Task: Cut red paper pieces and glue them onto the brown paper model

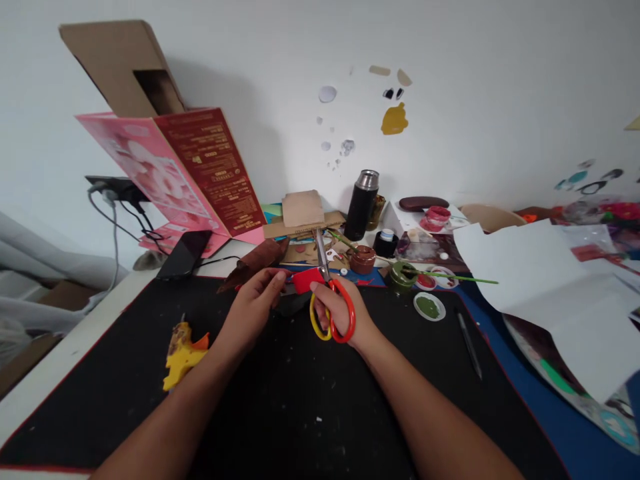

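Observation:
My left hand (259,297) pinches something near the left end of a small red piece (306,281); a bit of blue shows at the fingertips. In my right hand (345,303) is a pair of scissors (344,327) with one red and one yellow handle loop, fingers through the loops. Their metal blades point away toward the wall, just right of the red piece. My right thumb lies at that piece's right edge; whether it presses on it I cannot tell. Beneath both hands spreads a black mat (290,413).
A yellow glue gun (181,357) lies left of my left forearm. Paint jars, including a green one (401,275) with a brush across it, stand at the back right near a black thermos (361,207). A pen (469,343) and white paper (530,273) lie right; a phone (185,255) rests back left.

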The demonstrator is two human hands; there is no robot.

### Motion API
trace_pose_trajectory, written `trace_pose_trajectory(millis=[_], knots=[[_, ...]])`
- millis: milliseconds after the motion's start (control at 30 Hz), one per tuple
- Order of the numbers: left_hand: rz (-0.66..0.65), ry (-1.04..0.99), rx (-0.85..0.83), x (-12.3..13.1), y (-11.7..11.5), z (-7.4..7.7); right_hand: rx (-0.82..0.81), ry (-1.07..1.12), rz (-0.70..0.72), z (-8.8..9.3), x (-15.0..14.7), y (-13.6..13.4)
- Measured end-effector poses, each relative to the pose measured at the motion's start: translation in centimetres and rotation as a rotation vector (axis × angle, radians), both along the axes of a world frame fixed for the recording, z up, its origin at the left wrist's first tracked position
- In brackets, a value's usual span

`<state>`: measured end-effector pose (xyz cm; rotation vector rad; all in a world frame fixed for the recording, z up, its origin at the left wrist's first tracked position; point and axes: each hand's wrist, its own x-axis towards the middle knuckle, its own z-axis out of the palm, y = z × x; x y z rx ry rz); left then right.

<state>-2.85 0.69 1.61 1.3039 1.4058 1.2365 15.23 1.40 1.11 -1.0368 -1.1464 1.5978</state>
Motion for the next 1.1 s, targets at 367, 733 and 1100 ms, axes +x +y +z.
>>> trace_pose_trajectory(millis=[367, 733, 1100], knots=[[-0.101, -0.144, -0.024, 0.2, 0.0, 0.0, -0.001, 0.002, 0.081, -0.8, -0.7, -0.6], [0.16, -0.261, 0.214, -1.2, 1.0, 0.1, -0.009, 0.032, 0.264, -1.5, -0.6, -0.8], [0.209, -0.385, 0.218, -1.3, 1.1, 0.3, 0.059, -0.027, 0.301, -1.4, -1.3, -1.9]])
